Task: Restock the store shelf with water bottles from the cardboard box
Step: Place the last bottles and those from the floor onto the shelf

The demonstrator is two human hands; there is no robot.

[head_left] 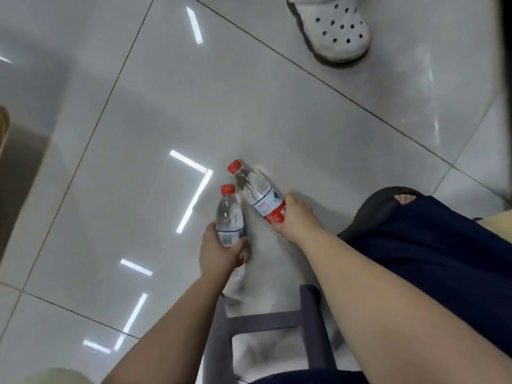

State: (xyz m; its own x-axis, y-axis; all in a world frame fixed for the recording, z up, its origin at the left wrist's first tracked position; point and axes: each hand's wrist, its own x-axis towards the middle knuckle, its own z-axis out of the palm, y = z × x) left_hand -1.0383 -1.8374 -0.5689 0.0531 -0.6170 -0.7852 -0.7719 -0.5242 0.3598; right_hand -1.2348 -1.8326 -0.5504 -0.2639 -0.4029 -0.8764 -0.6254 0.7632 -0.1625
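Note:
I look straight down at a glossy tiled floor. My left hand grips a clear water bottle with a red cap around its lower body. My right hand grips a second water bottle by its red label, and that bottle tilts up and to the left. The two bottles nearly touch near their shoulders. A brown edge, possibly the cardboard box, shows at the far left. No shelf is in view.
A grey stool frame stands below my arms. My dark shorts and dark sandal are at the right. Another person's white clog stands at the top. Pale grey tiles fill the middle.

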